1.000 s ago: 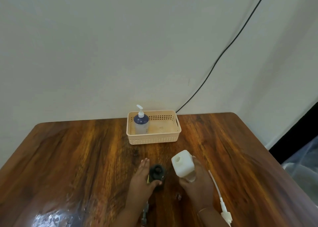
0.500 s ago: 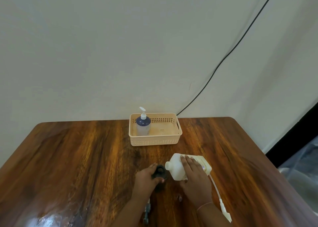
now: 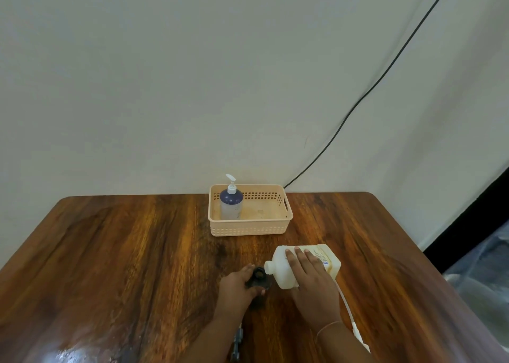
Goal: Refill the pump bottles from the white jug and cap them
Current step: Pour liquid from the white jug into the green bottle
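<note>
From the head camera, the right hand (image 3: 311,282) grips the white jug (image 3: 300,266) from above, fingers spread over its body, and holds it tipped almost on its side so that its open neck points left, right at the mouth of the dark bottle (image 3: 258,278). The left hand (image 3: 237,288) is wrapped around that dark bottle, which stands open on the wooden table (image 3: 124,266) near the front edge; only its rim and a little of its dark side show past the fingers. Whether liquid is running from the jug cannot be made out. A white pump head with its long dip tube (image 3: 351,316) lies on the table just right of the right wrist, partly hidden by the forearm. Further back, near the wall, sits a beige slotted basket (image 3: 249,229), and in its left end stands a pump bottle (image 3: 231,204) with a blue shoulder, clear body and white pump fitted on top. A black cable (image 3: 366,95) runs down the wall behind the basket.
</note>
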